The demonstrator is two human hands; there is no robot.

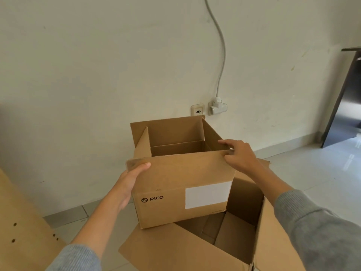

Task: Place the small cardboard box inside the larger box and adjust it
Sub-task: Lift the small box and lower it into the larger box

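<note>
Right now I have the small cardboard box (181,184) up off the floor, carried between both hands, with its flaps standing open and its printed side and white label toward me. My left hand (127,184) lies flat against the box's left wall, fingers straight and pressing inward, not curled round anything. My right hand (238,155) is closed over the box's upper right corner, thumb on the near face and fingers hooked over the rim. The larger box (244,218) sits below and to the right of the small one, mouth open, one flap (166,249) spread toward me beneath the small box's bottom edge.

I judge this to be the carrying-over step: the small box hangs above the big one's left rim, not yet inside. Next I would need to shift it rightward until it clears that rim, keep it level, and lower it squarely into the opening before nudging it into place.
</note>
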